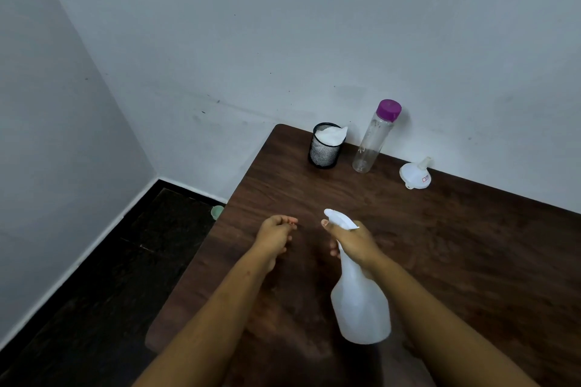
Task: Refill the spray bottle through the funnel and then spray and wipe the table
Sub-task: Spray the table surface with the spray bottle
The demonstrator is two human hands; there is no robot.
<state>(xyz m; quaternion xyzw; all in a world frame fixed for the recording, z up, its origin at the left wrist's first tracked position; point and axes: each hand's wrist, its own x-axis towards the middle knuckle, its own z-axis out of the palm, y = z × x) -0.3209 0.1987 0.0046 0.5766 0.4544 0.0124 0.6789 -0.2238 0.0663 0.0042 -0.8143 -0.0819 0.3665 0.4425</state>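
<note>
Black mesh cup (323, 154) by grey wall (283, 41), small green object (217, 212) on dark floor (125, 276)

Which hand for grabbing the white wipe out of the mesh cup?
Left. The left hand holds nothing and is on the same side as the mesh cup with the white wipe; the right hand grips the spray bottle by its neck.
</note>
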